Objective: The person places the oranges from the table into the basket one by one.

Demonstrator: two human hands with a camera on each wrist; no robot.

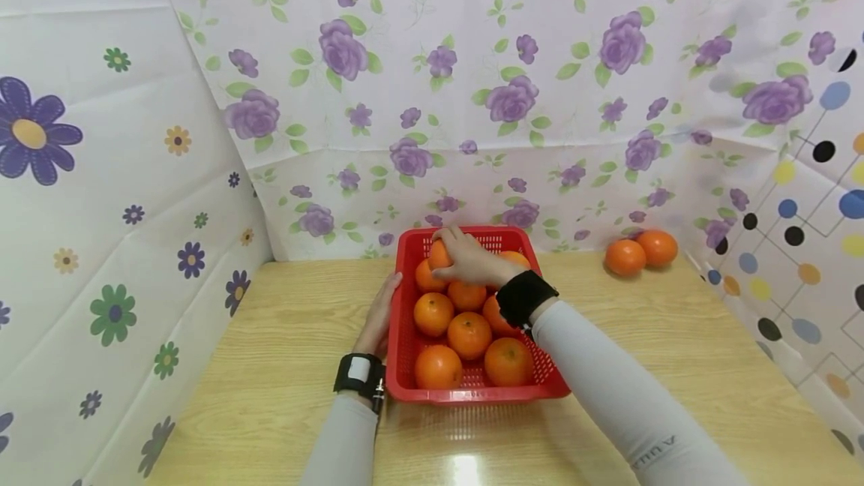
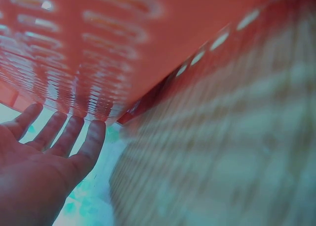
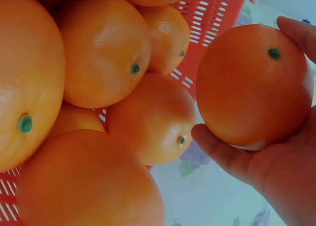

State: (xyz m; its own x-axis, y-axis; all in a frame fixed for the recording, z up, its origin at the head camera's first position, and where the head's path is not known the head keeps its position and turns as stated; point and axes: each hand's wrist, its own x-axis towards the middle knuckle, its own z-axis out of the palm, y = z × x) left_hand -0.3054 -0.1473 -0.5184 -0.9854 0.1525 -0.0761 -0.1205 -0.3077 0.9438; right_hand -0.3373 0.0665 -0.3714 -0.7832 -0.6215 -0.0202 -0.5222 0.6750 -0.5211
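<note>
A red slotted plastic basket [image 1: 478, 396] stands on the wooden table with several oranges [image 1: 469, 335] inside. Over its far left part, my right hand [image 1: 469, 257] grips one orange [image 3: 254, 87] between thumb and fingers. The right wrist view shows that orange with a small green stem mark, apart from the others. My left hand [image 1: 381, 313] is at the basket's left side. In the left wrist view its fingers [image 2: 89, 142] are extended, with the tips at the slotted red wall [image 2: 106, 63].
Two more oranges [image 1: 625, 257] lie at the table's back right, against the flowered cloth [image 1: 418, 96]. Patterned sheets enclose the left and right sides. Bare wooden tabletop [image 1: 290, 351] shows on both sides of the basket.
</note>
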